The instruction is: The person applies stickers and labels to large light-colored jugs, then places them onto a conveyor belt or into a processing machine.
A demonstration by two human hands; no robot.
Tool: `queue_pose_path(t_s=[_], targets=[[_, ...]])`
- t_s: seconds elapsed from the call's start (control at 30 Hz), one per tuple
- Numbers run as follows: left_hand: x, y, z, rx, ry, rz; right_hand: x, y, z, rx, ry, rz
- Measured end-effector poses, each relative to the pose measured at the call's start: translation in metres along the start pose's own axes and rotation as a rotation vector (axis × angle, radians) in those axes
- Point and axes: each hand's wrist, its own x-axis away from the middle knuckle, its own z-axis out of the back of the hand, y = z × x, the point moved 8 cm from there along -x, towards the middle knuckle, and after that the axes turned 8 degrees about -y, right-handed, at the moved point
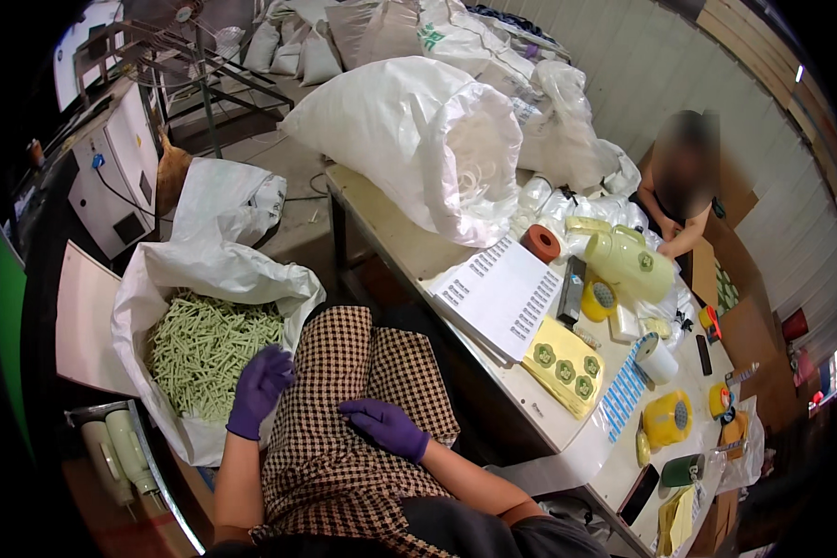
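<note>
My left hand, in a purple glove, rests at the edge of an open white sack full of several pale green plastic sticks; its fingers curl over the sack's rim and hold nothing I can see. My right hand, also in a purple glove, lies flat and empty on my lap, on a brown checked cloth. The work table stands to my right.
On the table lie a white sheet of small labels, a yellow card with green round parts, a tape roll, a pale green jug and yellow parts. A big white sack sits at its far end. Another person works across it.
</note>
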Motion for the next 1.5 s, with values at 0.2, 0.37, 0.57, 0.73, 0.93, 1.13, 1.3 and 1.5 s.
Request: queue_pose_path(t_s=[0.2,0.37,0.57,0.73,0.93,1.13,1.3,1.5], targets=[[0.169,0.029,0.228,-0.373,0.899,-0.122,0.004,0.005,0.004,0.03,0.005,-0.034],[0.403,0.138,0.255,-1.573,1.329,-0.077,0.001,0.004,0.0,-0.026,0.012,-0.02],[0.538,0.162,0.253,-1.52,1.747,0.161,-0.009,0.005,0.004,0.103,0.056,-0.052],[0.569,0.132,0.261,-1.015,1.663,0.174,-0.002,0.028,0.012,-0.197,0.217,-0.265],[0.564,0.119,0.268,-0.492,1.581,0.077,-0.004,0.023,0.003,-0.326,0.196,-0.259],[0.557,0.135,0.317,-0.453,1.642,0.204,0.0,0.031,0.005,-0.396,0.264,-0.299],[0.52,0.19,0.363,-0.953,1.446,0.265,-0.002,0.031,0.008,-0.012,0.201,-0.413],[0.447,0.246,0.384,-1.15,1.309,0.126,-0.015,0.024,0.004,-0.031,0.106,-0.239]])
